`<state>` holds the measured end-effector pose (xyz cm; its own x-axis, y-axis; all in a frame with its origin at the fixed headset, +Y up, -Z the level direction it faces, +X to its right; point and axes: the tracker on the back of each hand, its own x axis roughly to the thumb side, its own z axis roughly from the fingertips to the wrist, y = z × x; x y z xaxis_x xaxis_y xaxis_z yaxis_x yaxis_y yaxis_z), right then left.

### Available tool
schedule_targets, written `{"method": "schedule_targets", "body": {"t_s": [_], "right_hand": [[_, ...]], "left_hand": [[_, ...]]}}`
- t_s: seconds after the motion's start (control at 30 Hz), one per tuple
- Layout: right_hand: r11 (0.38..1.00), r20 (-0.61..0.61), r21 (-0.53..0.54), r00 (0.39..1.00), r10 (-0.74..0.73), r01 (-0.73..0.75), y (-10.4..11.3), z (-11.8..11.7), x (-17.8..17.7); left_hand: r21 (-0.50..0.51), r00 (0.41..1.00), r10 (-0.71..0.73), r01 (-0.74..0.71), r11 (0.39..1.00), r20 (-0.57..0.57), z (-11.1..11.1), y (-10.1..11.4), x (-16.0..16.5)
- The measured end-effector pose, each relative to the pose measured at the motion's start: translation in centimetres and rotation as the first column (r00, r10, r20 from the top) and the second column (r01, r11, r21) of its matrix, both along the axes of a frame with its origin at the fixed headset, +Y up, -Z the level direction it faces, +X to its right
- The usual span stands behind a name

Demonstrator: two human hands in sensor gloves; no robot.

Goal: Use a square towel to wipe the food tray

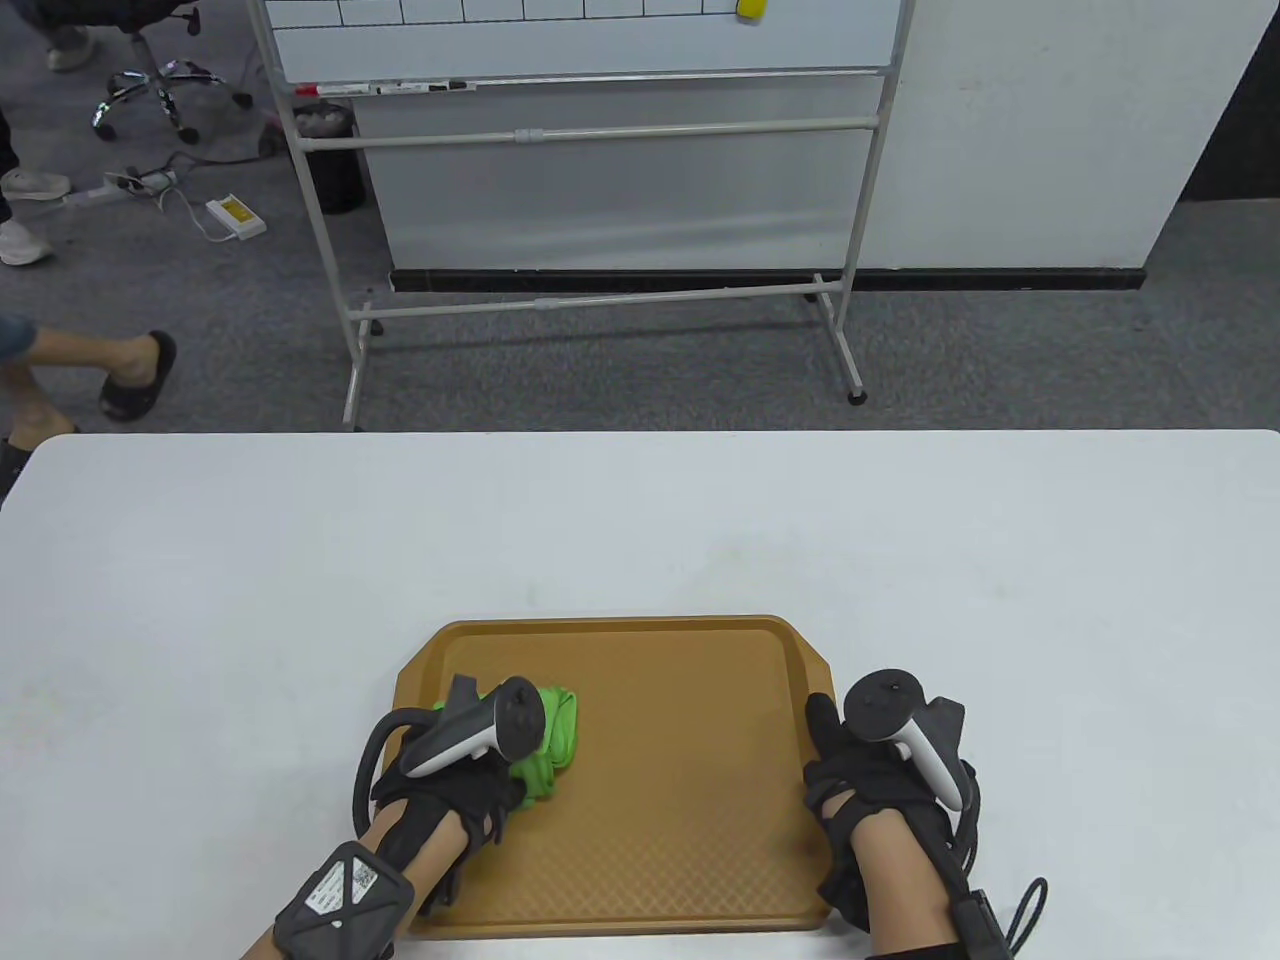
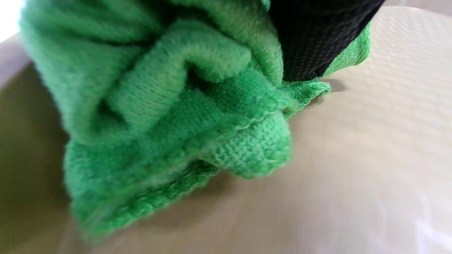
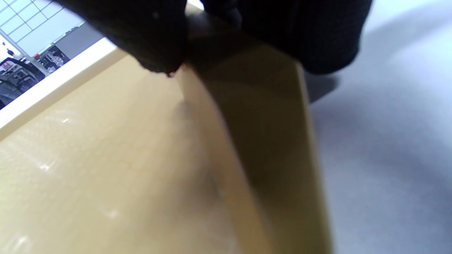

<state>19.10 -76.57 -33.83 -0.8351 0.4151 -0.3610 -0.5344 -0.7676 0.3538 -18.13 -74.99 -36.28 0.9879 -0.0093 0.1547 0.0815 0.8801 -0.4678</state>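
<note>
A brown food tray (image 1: 690, 760) lies on the white table near its front edge. My left hand (image 1: 470, 770) grips a bunched green towel (image 1: 552, 738) and presses it on the tray's left half. In the left wrist view the towel (image 2: 169, 113) fills the frame, resting on the tray floor (image 2: 353, 158), with a gloved finger (image 2: 314, 38) on it. My right hand (image 1: 860, 770) holds the tray's right rim. In the right wrist view its fingers (image 3: 155, 38) sit on the rim (image 3: 268, 141).
The white table (image 1: 640, 520) stretches far behind and beside the tray. Beyond the table stands a rolling whiteboard (image 1: 590, 150) on grey carpet. A person's feet (image 1: 130, 375) show at the far left.
</note>
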Motion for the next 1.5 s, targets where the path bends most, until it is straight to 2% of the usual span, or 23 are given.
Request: {"method": "schedule_targets", "body": {"t_s": [0.27, 0.43, 0.57, 0.63, 0.77, 0.83, 0.9, 1.07, 1.27, 1.37, 1.5], "right_hand": [[1.0, -0.005, -0.002, 1.0, 0.003, -0.003, 0.0, 0.0, -0.1], [1.0, -0.003, -0.001, 1.0, 0.009, -0.009, 0.0, 0.0, -0.2], [1.0, -0.002, 0.001, 1.0, 0.012, -0.012, 0.0, 0.0, -0.2], [1.0, -0.003, 0.002, 1.0, 0.009, -0.009, 0.0, 0.1, -0.2], [1.0, -0.001, 0.001, 1.0, 0.0, 0.0, 0.0, 0.1, -0.1], [1.0, 0.0, 0.0, 1.0, 0.001, -0.001, 0.0, 0.1, -0.1], [1.0, 0.005, 0.002, 1.0, 0.003, -0.003, 0.0, 0.1, -0.1], [1.0, 0.003, 0.009, 1.0, 0.029, -0.029, 0.1, 0.1, -0.3], [1.0, 0.001, 0.011, 1.0, 0.016, -0.016, 0.0, 0.1, -0.1], [1.0, 0.0, 0.012, 1.0, 0.019, -0.019, 0.0, 0.1, -0.1], [1.0, 0.002, 0.015, 1.0, 0.023, -0.023, 0.0, 0.1, -0.2]], "left_hand": [[0.002, 0.994, 0.049, -0.049, 0.999, -0.094, -4.6, -0.3, 3.6], [-0.002, 0.992, 0.104, -0.105, 0.995, -0.078, -5.9, -0.5, 7.4], [-0.026, 0.992, 0.119, -0.118, 0.993, 0.033, -4.9, -0.7, 11.6], [-0.021, 0.987, 0.105, -0.103, 0.994, 0.126, -3.2, -0.8, 13.9], [0.055, 0.962, 0.025, -0.041, 0.998, 0.272, -0.2, -0.9, 15.7], [0.067, 0.95, 0.02, -0.042, 0.997, 0.31, 1.0, -0.9, 15.5], [0.028, 0.943, 0.04, -0.052, 0.998, 0.33, 1.9, -0.9, 14.9], [0.03, 0.92, 0.051, -0.068, 0.997, 0.387, 4.5, -0.9, 11.5], [0.015, 0.947, 0.067, -0.075, 0.997, 0.313, 6.3, -0.9, 5.2], [0.033, 0.957, 0.071, -0.083, 0.996, 0.282, 6.3, -0.6, 2.5], [0.076, 0.964, 0.157, -0.176, 0.981, 0.215, 5.9, -0.4, -0.7]]}}
